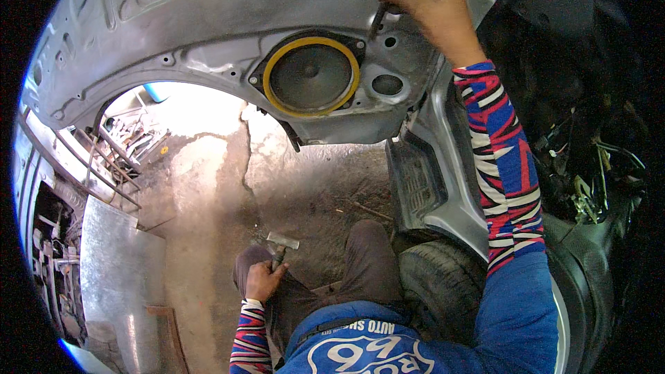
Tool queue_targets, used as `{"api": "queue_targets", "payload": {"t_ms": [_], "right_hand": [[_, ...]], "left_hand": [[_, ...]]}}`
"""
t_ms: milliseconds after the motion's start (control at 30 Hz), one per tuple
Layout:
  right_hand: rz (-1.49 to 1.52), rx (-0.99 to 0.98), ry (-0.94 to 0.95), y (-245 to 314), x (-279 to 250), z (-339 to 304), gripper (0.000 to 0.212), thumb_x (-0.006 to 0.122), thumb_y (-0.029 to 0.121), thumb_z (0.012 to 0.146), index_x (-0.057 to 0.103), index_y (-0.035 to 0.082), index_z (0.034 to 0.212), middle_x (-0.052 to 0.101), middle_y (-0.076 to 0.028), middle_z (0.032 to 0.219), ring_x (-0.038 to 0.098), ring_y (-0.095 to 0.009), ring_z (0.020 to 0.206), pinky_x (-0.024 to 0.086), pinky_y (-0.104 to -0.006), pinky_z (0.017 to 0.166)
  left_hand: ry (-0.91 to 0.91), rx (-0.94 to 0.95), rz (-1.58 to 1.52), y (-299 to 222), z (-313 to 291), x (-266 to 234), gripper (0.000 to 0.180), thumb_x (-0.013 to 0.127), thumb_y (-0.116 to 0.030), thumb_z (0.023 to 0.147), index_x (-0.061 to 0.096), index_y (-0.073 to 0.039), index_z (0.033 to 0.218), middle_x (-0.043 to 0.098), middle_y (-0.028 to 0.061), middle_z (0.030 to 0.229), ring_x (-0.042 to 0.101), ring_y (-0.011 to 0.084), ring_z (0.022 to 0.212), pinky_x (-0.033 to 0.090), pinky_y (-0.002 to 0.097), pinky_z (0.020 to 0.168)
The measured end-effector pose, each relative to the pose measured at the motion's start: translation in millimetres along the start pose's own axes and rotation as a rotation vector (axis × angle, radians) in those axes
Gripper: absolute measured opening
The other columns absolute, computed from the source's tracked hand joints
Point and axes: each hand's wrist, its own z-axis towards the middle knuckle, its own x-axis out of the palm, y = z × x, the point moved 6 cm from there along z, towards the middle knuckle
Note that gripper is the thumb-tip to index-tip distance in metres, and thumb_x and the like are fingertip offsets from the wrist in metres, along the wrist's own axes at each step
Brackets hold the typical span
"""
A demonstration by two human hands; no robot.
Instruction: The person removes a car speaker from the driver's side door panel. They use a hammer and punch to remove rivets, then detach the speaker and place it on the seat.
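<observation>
My left hand [264,280] is closed around the handle of a hammer [283,240], its metal head pointing up beside my left knee. My right hand [436,10] is raised to the bare grey door [208,31], fingers closed on a thin dark rod-shaped tool [377,22]. The rod slants downward, its lower end close to the door's surface; whether they touch I cannot tell. Just left of the rod sits a round speaker [309,77] with a yellow ring, fixed to the door. An oval opening [387,84] lies to the speaker's right.
A tyre [443,280] stands by my right leg. Beyond it are the door sill [450,159] and the dark car interior with loose wires [596,194]. On the left are a shiny sheet-metal panel [118,263] and a rack of metal pieces [131,135]. The concrete floor [208,221] is cracked.
</observation>
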Motion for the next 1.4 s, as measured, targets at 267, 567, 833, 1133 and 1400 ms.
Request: {"api": "queue_targets", "payload": {"t_ms": [267, 567, 833, 1133, 1400], "right_hand": [[-0.556, -0.477, -0.148, 7, 15, 3, 0.047, 0.084, 0.034, 0.074, 0.069, -0.002, 0.100, 0.070, -0.017, 0.081, 0.067, -0.029, 0.069, 0.053, -0.0381, 0.068], [-0.398, -0.294, 0.031, -36, 4, -15, 0.029, 0.074, 0.018, 0.088, 0.065, 0.001, 0.109, 0.073, -0.009, 0.094, 0.068, -0.017, 0.087, 0.053, -0.0301, 0.083], [-0.438, -0.386, -0.064, -29, 7, -10, 0.037, 0.075, 0.033, 0.083, 0.065, 0.000, 0.095, 0.067, -0.019, 0.081, 0.066, -0.038, 0.075, 0.051, -0.0440, 0.068], [-0.606, -0.444, -0.021, -23, 13, -11, 0.038, 0.072, 0.034, 0.086, 0.063, 0.002, 0.103, 0.068, -0.022, 0.090, 0.066, -0.042, 0.086, 0.052, -0.0486, 0.076], [-0.662, -0.411, -0.058, -36, 14, -1, 0.046, 0.070, 0.036, 0.087, 0.059, 0.001, 0.115, 0.067, -0.023, 0.092, 0.064, -0.044, 0.083, 0.050, -0.0500, 0.075]], "left_hand": [[-0.027, -0.033, -0.043, 3, -3, 4, 0.054, 0.069, -0.049, 0.085, 0.061, 0.003, 0.071, 0.060, 0.0255, 0.067, 0.061, 0.0442, 0.069, 0.045, 0.0508, 0.064], [-0.018, -0.058, 0.055, -3, -21, -6, 0.047, 0.067, -0.048, 0.086, 0.063, -0.001, 0.082, 0.063, 0.0218, 0.073, 0.063, 0.0431, 0.075, 0.047, 0.0494, 0.066], [-0.028, -0.092, 0.121, 12, -29, -9, 0.049, 0.066, -0.052, 0.086, 0.064, -0.003, 0.083, 0.066, 0.0214, 0.077, 0.065, 0.0423, 0.081, 0.049, 0.0506, 0.070], [0.009, -0.142, 0.215, 23, -32, -16, 0.048, 0.064, -0.052, 0.087, 0.067, -0.004, 0.087, 0.067, 0.0216, 0.081, 0.065, 0.0420, 0.084, 0.050, 0.0507, 0.074], [-0.064, -0.176, 0.208, 36, -37, -29, 0.046, 0.064, -0.051, 0.087, 0.068, -0.005, 0.088, 0.068, 0.0214, 0.083, 0.066, 0.0418, 0.085, 0.050, 0.0503, 0.074]]}}
